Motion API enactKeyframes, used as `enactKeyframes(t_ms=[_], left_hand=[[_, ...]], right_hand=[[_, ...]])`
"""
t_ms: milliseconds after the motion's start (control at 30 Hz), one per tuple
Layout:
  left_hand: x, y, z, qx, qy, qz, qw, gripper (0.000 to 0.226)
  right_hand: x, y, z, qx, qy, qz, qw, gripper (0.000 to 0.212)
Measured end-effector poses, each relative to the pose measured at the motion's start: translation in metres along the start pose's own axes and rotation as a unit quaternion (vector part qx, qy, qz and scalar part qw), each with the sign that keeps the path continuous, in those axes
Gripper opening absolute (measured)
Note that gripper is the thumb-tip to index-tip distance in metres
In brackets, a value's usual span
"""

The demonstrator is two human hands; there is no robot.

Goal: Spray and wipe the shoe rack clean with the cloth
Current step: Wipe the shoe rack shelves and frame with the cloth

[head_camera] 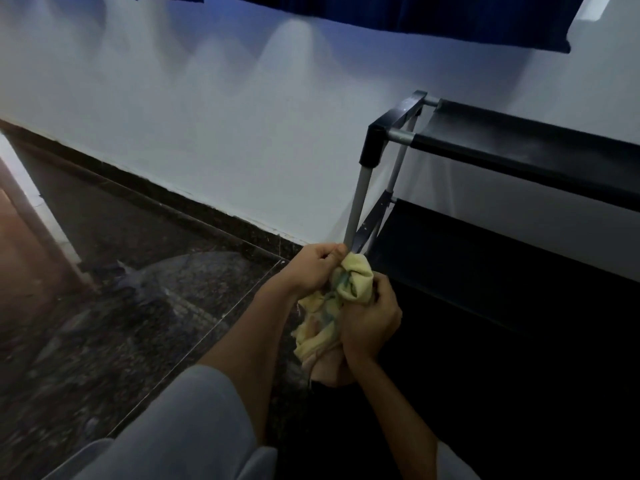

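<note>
Item 1: pale yellow crumpled cotton cloth (337, 306), bunched between my two hands, low in front of me and just beside the near leg of the rack. My left hand (311, 268) pinches its upper fold with curled fingers; my right hand (370, 320) is closed round the middle of the bundle, with a loose tail hanging out below. Handling, by my judgement: soft, light, limp, no shape of its own. It will not slip but it will sag, so I would gather it into a thick pad in one palm and grip the bulk, not a corner, before wiping.

Item 2: black fabric-shelved shoe rack with grey metal tube legs and black plastic corner joints (519, 147), standing against the wall to my right. Two tiers show; the lower (450, 247) is dark and hard to read. Handling, by my judgement: a light frame, the fabric shelves likely to give under pressure, so wipe with moderate force and steady it by a tube (355, 209) if it shifts.

Item 3: spray bottle, not in view.

Item 4: dark speckled polished stone floor (138, 306), white painted wall (207, 116), dark blue curtain hem (450, 19) above.
</note>
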State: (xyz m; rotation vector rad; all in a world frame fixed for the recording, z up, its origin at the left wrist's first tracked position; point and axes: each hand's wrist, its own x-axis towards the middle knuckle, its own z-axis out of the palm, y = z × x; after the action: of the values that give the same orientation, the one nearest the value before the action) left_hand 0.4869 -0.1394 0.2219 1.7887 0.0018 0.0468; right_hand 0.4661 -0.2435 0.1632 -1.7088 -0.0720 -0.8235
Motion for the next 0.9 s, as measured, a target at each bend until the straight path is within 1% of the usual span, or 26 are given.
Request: enactKeyframes(t_ms=[67, 133, 233, 333, 367, 400, 433, 500, 533, 567, 600, 667, 800, 900], left_hand=[[-0.001, 0.003, -0.001, 0.003, -0.009, -0.003, 1.0, 0.028], [-0.002, 0.004, -0.001, -0.005, -0.016, -0.004, 1.0, 0.029], [-0.003, 0.007, -0.001, 0.015, -0.006, -0.008, 1.0, 0.03], [-0.003, 0.007, -0.001, 0.042, -0.003, 0.003, 0.999, 0.03], [-0.003, 0.007, 0.0, 0.043, -0.001, 0.005, 0.999, 0.029], [-0.003, 0.006, 0.0, 0.043, 0.001, 0.007, 0.999, 0.028], [-0.004, 0.006, 0.001, 0.04, 0.002, 0.01, 0.999, 0.027], [-0.004, 0.006, 0.002, 0.038, -0.002, 0.019, 0.999, 0.026], [-0.004, 0.006, 0.002, 0.036, -0.007, 0.022, 0.999, 0.026], [-0.004, 0.006, 0.003, 0.033, -0.01, 0.027, 0.999, 0.027], [-0.004, 0.006, 0.002, 0.04, -0.006, 0.032, 0.999, 0.03], [-0.002, 0.004, 0.0, 0.065, 0.0, 0.038, 0.997, 0.033], [0.0, 0.003, -0.001, 0.044, -0.012, 0.02, 0.999, 0.033], [-0.001, 0.003, -0.001, 0.067, -0.003, 0.036, 0.997, 0.029]], right_hand=[[-0.011, 0.01, 0.008, -0.05, -0.019, -0.027, 0.998, 0.027], [-0.027, 0.033, 0.013, -0.114, -0.065, -0.032, 0.991, 0.019], [-0.044, 0.064, 0.009, -0.172, -0.15, 0.011, 0.974, 0.021], [-0.051, 0.077, -0.005, -0.267, -0.237, 0.09, 0.93, 0.021], [-0.052, 0.078, -0.01, -0.278, -0.248, 0.114, 0.921, 0.021], [-0.052, 0.075, -0.014, -0.269, -0.241, 0.128, 0.924, 0.02], [-0.05, 0.069, -0.016, -0.236, -0.218, 0.138, 0.937, 0.019], [-0.04, 0.051, -0.013, -0.135, -0.119, 0.143, 0.973, 0.018], [-0.033, 0.04, -0.009, -0.089, -0.065, 0.128, 0.986, 0.02], [-0.026, 0.029, -0.003, -0.056, -0.027, 0.103, 0.993, 0.023], [-0.019, 0.019, 0.002, -0.04, -0.007, 0.075, 0.996, 0.026], [-0.015, 0.013, 0.013, -0.039, -0.011, 0.053, 0.998, 0.029], [-0.035, 0.042, 0.024, -0.121, -0.086, 0.115, 0.982, 0.011], [-0.041, 0.054, 0.018, -0.145, -0.119, 0.093, 0.978, 0.008]])
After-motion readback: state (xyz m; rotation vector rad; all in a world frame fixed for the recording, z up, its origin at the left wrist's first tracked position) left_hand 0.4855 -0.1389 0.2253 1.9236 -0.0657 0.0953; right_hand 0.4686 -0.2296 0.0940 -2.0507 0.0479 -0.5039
